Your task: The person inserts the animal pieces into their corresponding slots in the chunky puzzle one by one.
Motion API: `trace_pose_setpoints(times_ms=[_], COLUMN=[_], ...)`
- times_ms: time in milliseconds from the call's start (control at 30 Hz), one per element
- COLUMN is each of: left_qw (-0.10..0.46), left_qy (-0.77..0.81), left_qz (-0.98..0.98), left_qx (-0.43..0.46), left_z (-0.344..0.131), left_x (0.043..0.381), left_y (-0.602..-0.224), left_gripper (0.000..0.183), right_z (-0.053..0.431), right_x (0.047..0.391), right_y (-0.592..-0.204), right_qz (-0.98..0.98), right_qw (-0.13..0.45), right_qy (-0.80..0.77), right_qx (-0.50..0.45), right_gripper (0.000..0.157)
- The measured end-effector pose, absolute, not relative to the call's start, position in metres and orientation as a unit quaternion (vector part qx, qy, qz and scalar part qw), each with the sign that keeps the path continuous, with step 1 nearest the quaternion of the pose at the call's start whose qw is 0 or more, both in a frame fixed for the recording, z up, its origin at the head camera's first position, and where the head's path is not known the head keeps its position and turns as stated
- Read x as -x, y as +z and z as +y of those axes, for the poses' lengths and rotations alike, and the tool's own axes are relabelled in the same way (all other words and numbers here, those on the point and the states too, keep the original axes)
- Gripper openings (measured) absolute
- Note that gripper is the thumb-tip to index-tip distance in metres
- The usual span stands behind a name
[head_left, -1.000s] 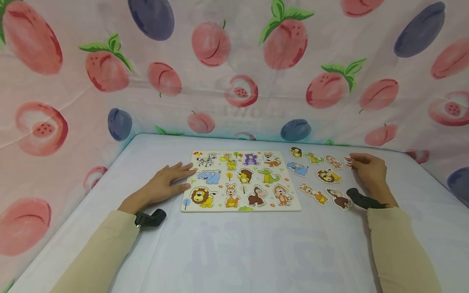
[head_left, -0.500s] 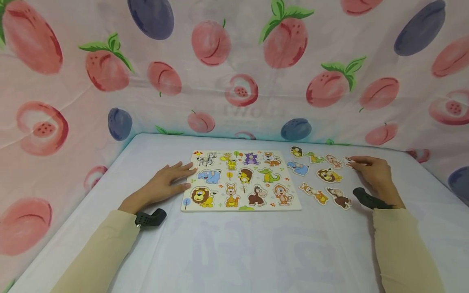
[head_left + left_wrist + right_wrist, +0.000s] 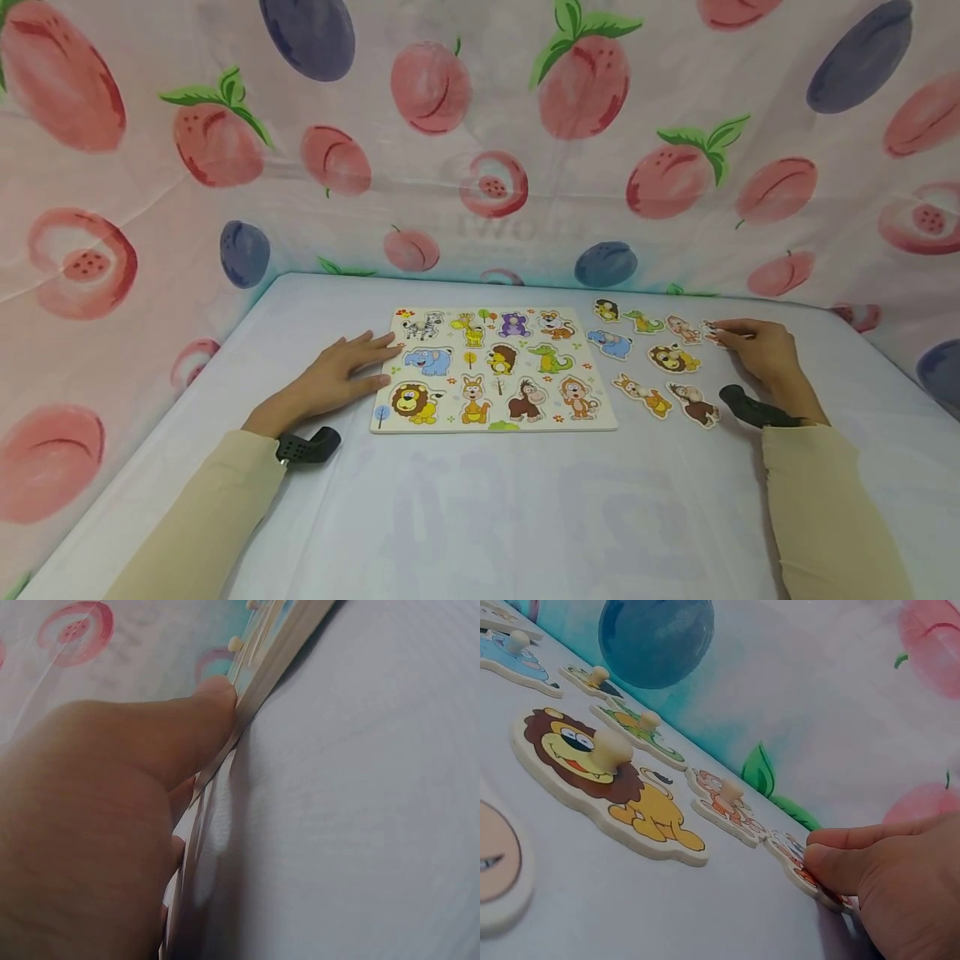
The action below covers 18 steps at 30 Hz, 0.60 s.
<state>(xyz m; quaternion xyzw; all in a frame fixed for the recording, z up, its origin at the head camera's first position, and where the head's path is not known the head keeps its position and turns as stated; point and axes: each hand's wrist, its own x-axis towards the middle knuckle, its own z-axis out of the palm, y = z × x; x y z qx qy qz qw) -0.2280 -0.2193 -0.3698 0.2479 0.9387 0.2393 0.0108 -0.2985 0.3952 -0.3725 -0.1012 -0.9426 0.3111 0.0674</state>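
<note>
My left hand (image 3: 337,379) lies with spread fingers at the left edge of the wooden animal puzzle board (image 3: 450,427). In the left wrist view the thumb (image 3: 214,697) touches the board's edge. To the right of the board, my right hand (image 3: 765,354) pinches a small orange-and-white puzzle piece, apparently a tiger (image 3: 789,859), between thumb and fingers. The fingers cover much of this piece, and its knob is hidden. It lies low at the tabletop, right beside the monkey piece (image 3: 724,802). A lion piece (image 3: 615,780) with a wooden knob lies nearer.
Loose knobbed pieces lie between the board and my right hand: elephant (image 3: 610,345), hedgehog (image 3: 606,312), crocodile (image 3: 643,322), kangaroo (image 3: 642,397) and gorilla (image 3: 693,405). A fruit-print cloth (image 3: 427,200) rises behind the white table (image 3: 487,517).
My right hand has shifted slightly to the right, and more of the small piece shows at its fingertips. The left hand and the board have stayed in place.
</note>
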Motion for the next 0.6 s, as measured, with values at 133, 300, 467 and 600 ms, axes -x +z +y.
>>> trace_pose_setpoints(times_ms=[133,300,467,600], left_qw=[0.013,0.016,0.018,0.020], left_qy=[0.239,0.240,0.240,0.237], left_qz=[0.940,0.940,0.940,0.941], left_qx=[-0.244,-0.242,-0.241,-0.241], left_z=[-0.2193,-0.2187,-0.2186,-0.2189], left_x=[0.2279,0.2279,0.2287,0.2291], left_y=[-0.3693,-0.3683,-0.3683,-0.3689], left_gripper=[0.056,0.056,0.056,0.055], right_z=[0.3946,0.3971,0.4000,0.4013], right_x=[0.2979,0.2979,0.2982,0.2974], right_y=[-0.3721,-0.3717,-0.3712,-0.3714], right_qz=[-0.944,-0.946,-0.948,-0.951], right_qw=[0.067,0.055,0.042,0.044], right_qy=[0.304,0.302,0.301,0.292], right_qx=[0.106,0.101,0.099,0.090], right_gripper=[0.050,0.052,0.055,0.055])
